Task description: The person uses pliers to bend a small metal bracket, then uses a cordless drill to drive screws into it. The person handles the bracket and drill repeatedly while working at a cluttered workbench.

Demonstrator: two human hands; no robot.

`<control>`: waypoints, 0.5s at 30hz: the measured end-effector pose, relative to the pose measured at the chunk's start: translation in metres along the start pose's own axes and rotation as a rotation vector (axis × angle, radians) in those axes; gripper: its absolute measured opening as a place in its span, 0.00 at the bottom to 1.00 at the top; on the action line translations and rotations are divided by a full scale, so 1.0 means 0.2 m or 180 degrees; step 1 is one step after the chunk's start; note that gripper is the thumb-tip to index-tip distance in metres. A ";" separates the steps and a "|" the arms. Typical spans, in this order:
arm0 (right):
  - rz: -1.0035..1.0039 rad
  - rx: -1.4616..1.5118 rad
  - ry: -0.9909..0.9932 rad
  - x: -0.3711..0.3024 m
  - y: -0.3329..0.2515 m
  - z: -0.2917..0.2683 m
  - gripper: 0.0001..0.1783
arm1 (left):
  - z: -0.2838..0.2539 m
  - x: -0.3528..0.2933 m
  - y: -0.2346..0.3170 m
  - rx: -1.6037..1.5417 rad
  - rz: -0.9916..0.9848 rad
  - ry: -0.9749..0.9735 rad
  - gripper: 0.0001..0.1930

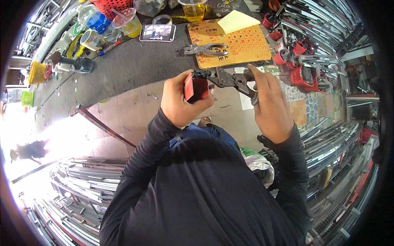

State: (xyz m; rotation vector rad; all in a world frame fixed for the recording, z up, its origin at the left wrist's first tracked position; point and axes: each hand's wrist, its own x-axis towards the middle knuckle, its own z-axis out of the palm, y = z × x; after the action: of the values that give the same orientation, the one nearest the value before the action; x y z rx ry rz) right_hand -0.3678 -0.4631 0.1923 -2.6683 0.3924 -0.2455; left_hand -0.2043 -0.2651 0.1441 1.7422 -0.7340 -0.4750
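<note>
My left hand [180, 102] is closed around a small red box-shaped part [195, 88], held up in front of my chest. My right hand [269, 104] grips the handles of dark metal pliers [230, 80]. The pliers' jaws reach left to the top edge of the red part. Both hands hover just off the near edge of the grey worktable [123, 69], above the tiled floor. My dark long sleeves cover both forearms.
On the table lie a second pair of pliers [207, 50] on a yellow-orange cardboard sheet [238, 47], a phone [158, 33], tape rolls, bottles and cups with yellow liquid [193, 10]. More red parts [303, 76] and stacked metal profiles [328, 37] fill the right; profiles also lie at lower left.
</note>
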 end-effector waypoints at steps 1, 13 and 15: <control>-0.0024 -0.0045 0.0015 0.00 -0.01 0.00 0.43 | 0.00 0.00 0.00 -0.0070 0.0036 0.0047 0.12; -0.0555 -0.1263 0.0057 0.04 -0.10 -0.12 0.26 | -0.02 -0.06 -0.05 -0.0030 0.0118 0.0255 0.12; -0.0452 -0.1151 -0.0131 0.05 -0.11 -0.12 0.24 | -0.02 -0.07 -0.07 -0.0116 0.0032 0.0234 0.12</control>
State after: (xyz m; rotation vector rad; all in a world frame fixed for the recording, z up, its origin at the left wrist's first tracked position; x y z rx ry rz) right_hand -0.3591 -0.4566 0.2249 -3.0566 0.2533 -0.1750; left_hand -0.2080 -0.2510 0.1307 1.7122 -0.6776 -0.4130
